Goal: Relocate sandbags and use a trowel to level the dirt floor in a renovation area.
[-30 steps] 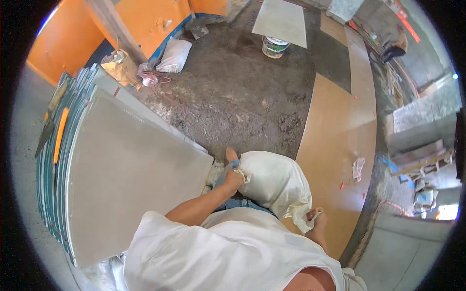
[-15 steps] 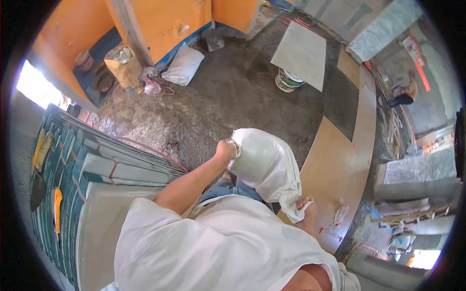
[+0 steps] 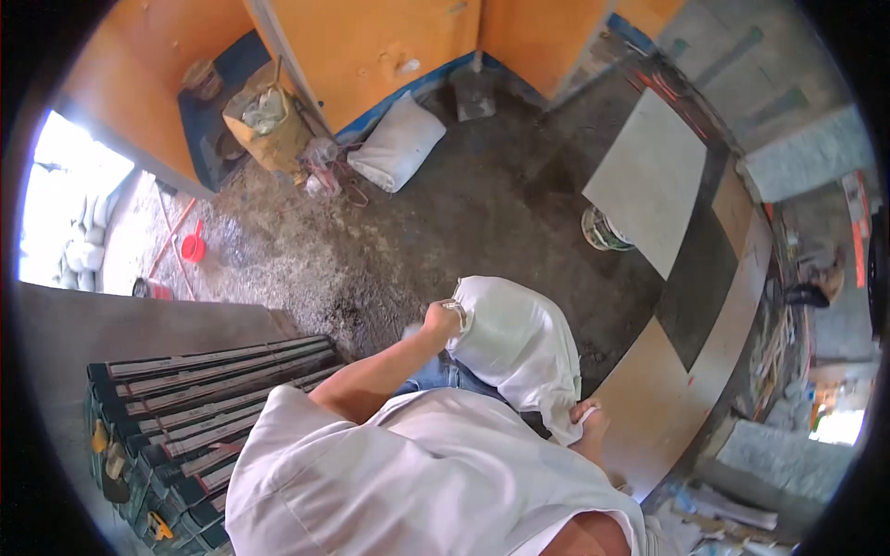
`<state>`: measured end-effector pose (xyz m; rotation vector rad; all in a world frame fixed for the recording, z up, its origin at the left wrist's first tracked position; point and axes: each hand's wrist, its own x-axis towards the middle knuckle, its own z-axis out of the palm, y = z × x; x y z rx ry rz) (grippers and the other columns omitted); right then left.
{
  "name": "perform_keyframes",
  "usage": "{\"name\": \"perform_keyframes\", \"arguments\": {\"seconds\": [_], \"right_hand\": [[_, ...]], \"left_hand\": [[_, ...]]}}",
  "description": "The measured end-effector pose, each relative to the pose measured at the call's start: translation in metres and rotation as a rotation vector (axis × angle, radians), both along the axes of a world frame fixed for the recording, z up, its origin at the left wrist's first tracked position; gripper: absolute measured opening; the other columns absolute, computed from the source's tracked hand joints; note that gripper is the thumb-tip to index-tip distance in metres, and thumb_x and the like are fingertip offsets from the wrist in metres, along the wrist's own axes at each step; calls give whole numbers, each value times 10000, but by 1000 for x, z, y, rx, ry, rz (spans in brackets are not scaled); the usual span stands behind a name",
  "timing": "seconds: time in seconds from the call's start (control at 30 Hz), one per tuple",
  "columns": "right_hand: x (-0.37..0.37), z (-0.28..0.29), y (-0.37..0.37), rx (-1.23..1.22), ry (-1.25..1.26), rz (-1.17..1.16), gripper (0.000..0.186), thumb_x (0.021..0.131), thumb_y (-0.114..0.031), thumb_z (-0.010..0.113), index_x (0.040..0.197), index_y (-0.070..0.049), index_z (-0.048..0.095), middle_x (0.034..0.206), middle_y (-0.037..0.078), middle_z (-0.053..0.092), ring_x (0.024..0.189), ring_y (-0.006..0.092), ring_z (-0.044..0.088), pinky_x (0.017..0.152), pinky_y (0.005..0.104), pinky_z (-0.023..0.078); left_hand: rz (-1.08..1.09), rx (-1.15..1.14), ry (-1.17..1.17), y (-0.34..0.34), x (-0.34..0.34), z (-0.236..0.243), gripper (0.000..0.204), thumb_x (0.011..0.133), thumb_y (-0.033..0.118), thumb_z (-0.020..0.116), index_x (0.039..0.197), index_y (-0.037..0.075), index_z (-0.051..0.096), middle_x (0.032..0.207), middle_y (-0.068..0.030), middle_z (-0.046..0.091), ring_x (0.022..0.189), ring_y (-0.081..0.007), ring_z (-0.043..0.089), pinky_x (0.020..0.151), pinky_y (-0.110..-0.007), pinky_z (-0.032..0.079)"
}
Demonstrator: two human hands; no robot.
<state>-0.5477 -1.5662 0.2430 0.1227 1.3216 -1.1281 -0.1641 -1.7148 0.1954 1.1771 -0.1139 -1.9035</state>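
A full white sack [image 3: 508,338] hangs in front of my body, above the wet grey floor [image 3: 436,241]. My left hand [image 3: 443,319] is closed on its upper left corner, and my right hand [image 3: 586,424] grips the loose, bunched fabric at its lower right end. Below my left arm stands a stack of tile boxes or edge-on tiles [image 3: 204,398], with a trowel [image 3: 116,477] and yellow-handled tools [image 3: 159,526] at its outer side.
A tile on a bucket [image 3: 644,181] stands ahead right, beside laid tan tiles [image 3: 640,398]. Another sack [image 3: 397,141], a yellow bag [image 3: 264,120] and a red scoop [image 3: 193,246] lie near orange walls. A co-worker [image 3: 816,287] is at far right. A bright doorway opens left.
The view has turned leftward, bringing the doorway and red scoop into sight and shifting the tiled floor rightward. The sack stays in both my hands, swung along with my body.
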Motion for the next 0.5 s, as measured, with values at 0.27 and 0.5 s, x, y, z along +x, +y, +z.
{"name": "perform_keyframes", "arguments": {"seconds": [0.27, 0.5], "right_hand": [[107, 87, -217, 55, 307, 103, 178, 766, -93, 374, 594, -57, 406, 485, 71, 393, 433, 170, 388, 404, 280, 313], [199, 68, -415, -92, 428, 388, 252, 793, -127, 344, 565, -49, 418, 434, 89, 385, 346, 194, 336, 350, 303, 276]], "left_hand": [[245, 174, 131, -98, 60, -34, 254, 814, 190, 358, 741, 31, 543, 645, -81, 545, 563, -228, 530, 503, -340, 426], [-195, -447, -741, -211, 165, -96, 110, 730, 109, 484, 699, 116, 589, 674, -59, 584, 630, -218, 570, 515, -359, 440]]}}
